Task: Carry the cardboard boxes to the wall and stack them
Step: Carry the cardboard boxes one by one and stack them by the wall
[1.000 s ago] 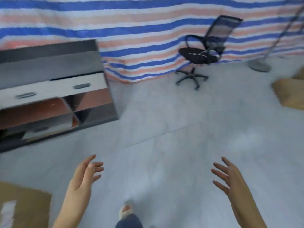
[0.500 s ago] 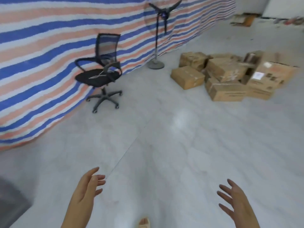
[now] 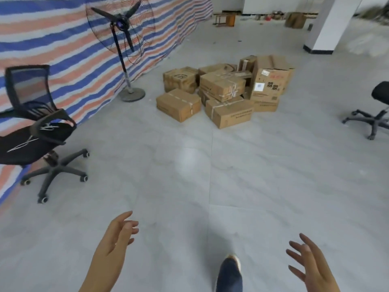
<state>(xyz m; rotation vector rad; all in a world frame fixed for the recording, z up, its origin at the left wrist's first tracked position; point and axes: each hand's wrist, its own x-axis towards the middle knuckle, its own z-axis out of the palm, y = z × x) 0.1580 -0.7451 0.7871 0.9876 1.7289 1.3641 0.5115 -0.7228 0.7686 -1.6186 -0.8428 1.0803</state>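
Since the frame half a second back the view has swung further right and nearer the pile; the cardboard boxes [image 3: 225, 91], then off toward the upper right, now sit at upper centre and larger, and the standing fan [image 3: 124, 39] shows in full beside them; a second office chair [image 3: 376, 110] and a white pillar [image 3: 332, 24] have come into sight on the right, and a dark shoe [image 3: 229, 275] now steps forward at the bottom edge where only a toe tip showed before. The left hand [image 3: 114, 243] and right hand [image 3: 309, 262] are as before, raised low in front, palms turned inward, fingers spread and loose, holding nothing.

The boxes lie in a loose heap on the pale tiled floor [image 3: 210, 165], some flat, one taller printed box [image 3: 269, 81] upright at the right of the heap; the heap is near the striped tarp wall [image 3: 63, 49], just right of the fan's round base. A black mesh office chair [image 3: 35, 133] stands at the left against the tarp, well aside of the straight line to the boxes; bare floor lies between the hands and the heap. Far behind, a wooden stool [image 3: 225, 18] and more clutter sit blurred.
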